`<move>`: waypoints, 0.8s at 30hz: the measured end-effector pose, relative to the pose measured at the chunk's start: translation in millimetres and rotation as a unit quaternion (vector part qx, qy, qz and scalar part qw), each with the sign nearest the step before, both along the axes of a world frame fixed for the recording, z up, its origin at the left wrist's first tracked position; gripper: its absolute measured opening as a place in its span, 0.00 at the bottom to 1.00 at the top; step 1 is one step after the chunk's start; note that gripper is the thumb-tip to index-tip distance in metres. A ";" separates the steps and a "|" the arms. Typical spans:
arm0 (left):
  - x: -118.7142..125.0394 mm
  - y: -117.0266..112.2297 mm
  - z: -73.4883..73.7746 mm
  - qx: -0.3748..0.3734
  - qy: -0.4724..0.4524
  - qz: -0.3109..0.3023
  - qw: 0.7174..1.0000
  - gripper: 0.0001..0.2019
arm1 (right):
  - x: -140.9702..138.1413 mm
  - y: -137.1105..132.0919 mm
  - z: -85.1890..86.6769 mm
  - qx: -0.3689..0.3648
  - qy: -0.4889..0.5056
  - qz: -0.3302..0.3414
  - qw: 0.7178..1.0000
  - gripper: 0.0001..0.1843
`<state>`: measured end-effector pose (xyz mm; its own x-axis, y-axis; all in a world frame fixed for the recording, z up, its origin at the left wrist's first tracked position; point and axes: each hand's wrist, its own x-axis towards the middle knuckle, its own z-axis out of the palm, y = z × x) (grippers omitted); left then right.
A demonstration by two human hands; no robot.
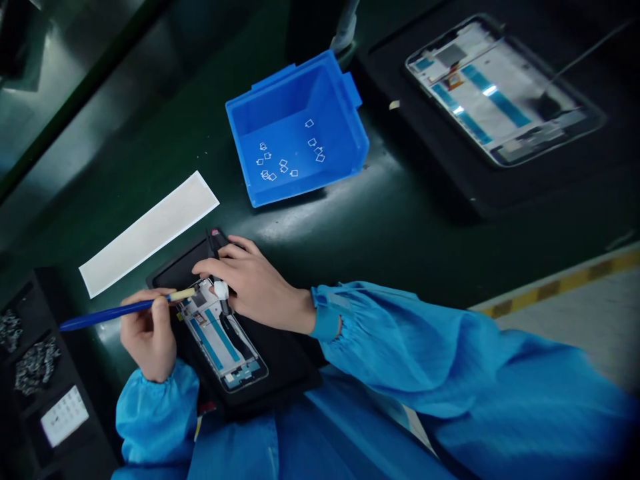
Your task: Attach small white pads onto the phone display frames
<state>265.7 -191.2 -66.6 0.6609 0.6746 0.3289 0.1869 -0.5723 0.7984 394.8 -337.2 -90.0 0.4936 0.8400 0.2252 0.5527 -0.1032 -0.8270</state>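
Observation:
An opened phone frame (223,343) with blue strips inside lies on a black fixture (285,363) just in front of me. My left hand (147,337) grips a blue stick tool (105,313); its beige tip rests at the frame's top edge. My right hand (253,283) lies palm down on the top end of the frame and fixture. A white cot covers its thumb tip, which presses on the frame close to the tool tip. Both arms are in blue sleeves.
A blue bin (340,143) with several small white parts stands behind the fixture. A white strip (150,230) lies to the left. A black compartment tray (35,363) with metal parts is at far left. A second phone frame (500,87) sits on a black fixture at top right. A yellow-striped table edge (560,283) runs along the right.

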 end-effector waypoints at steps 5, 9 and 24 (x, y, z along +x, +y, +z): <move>3.7 5.5 9.8 0.027 -0.043 0.004 0.999 0.06 | -0.9 -0.1 -0.9 0.009 -0.001 -0.006 1.000 0.24; -3.0 8.4 15.0 0.039 0.055 -0.040 0.997 0.06 | -0.2 -0.4 0.4 0.004 0.001 -0.003 1.000 0.24; -7.5 5.3 12.3 0.147 0.161 -0.102 0.971 0.07 | -0.4 -1.0 1.2 0.006 -0.001 -0.002 1.000 0.21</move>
